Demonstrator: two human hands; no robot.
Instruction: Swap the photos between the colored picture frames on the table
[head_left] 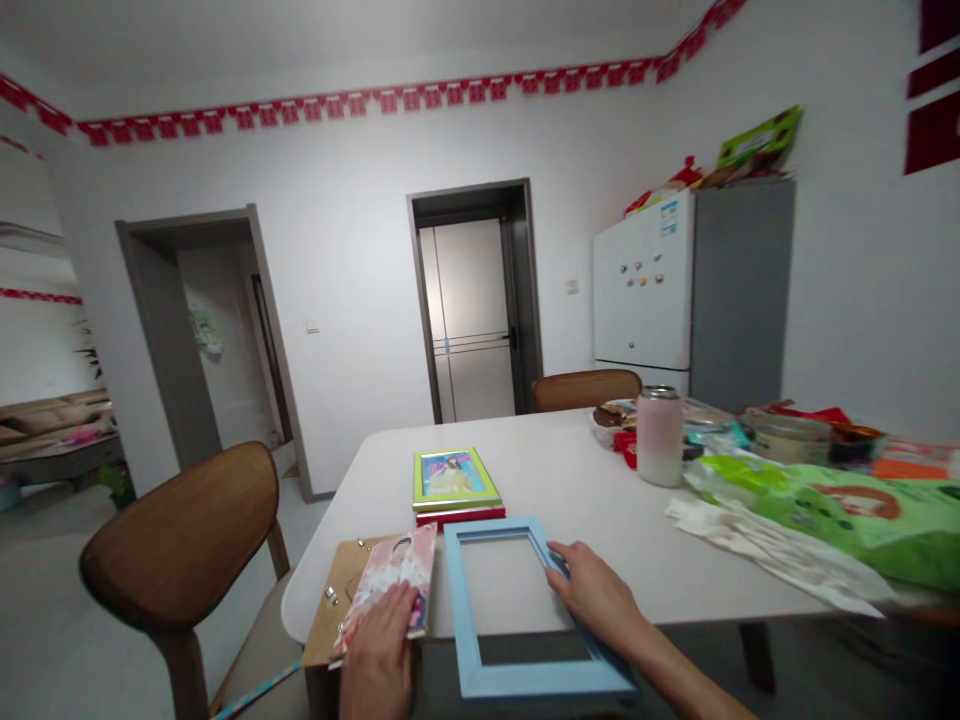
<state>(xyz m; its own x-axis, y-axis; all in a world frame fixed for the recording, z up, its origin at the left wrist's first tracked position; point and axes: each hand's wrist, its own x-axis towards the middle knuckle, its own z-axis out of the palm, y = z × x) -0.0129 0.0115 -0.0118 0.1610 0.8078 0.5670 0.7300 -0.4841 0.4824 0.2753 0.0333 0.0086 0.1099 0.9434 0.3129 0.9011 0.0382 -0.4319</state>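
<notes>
A light blue picture frame, with no picture in its opening, juts over the table's near edge. My right hand grips its right side, fingers curled over the rail. Over a pink-and-white printed booklet or stack of pictures, my left hand lies with its fingers flat; its thumb is hidden. Underneath is a brown backing board with small metal clips, at the table's left front corner. Just behind the blue frame, a yellow-green picture frame holding a picture rests on a red frame.
The white table carries a pink bottle, a white cloth, a green package and several containers on its right. Wooden chairs stand at the left and far side. A fridge stands behind.
</notes>
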